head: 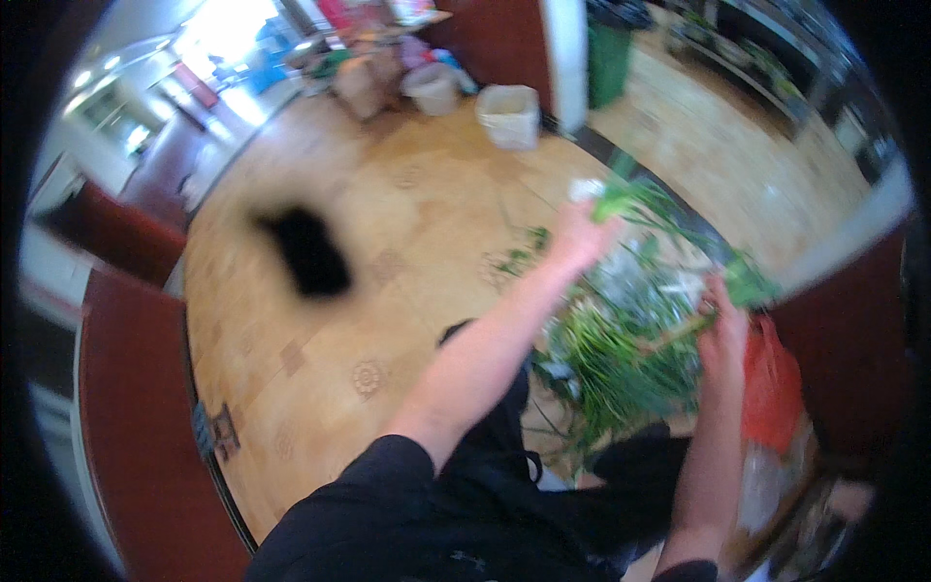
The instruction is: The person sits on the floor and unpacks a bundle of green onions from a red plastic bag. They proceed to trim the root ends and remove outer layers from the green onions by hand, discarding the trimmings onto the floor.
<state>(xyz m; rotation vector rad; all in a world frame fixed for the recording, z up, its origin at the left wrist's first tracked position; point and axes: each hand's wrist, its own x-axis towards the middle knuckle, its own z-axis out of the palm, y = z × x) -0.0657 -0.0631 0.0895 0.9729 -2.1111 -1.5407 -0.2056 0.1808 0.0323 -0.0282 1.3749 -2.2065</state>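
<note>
My left hand [582, 236] is closed around a bunch of green leafy stalks [618, 200]; a white thing, too blurred to name, shows at its far side. Leafy greens [749, 280] stick out of my right hand [720, 327], whose fingers are curled on them. A pale brown stalk [676, 331] also runs to that hand. Below both hands lies a heap of long thin green stalks [611, 356], like scallions or chives. Clear plastic wrapping [618, 273] lies among the greens. Motion blur hides the fingertips.
A red plastic bag [771, 385] stands right of my right forearm. Loose green sprigs [527, 251] lie on the tiled floor [407, 240]. Farther off are a white lined bin [508, 116], a white bucket [430, 87] and a green bin [607, 65]. A dark blurred patch hides some floor.
</note>
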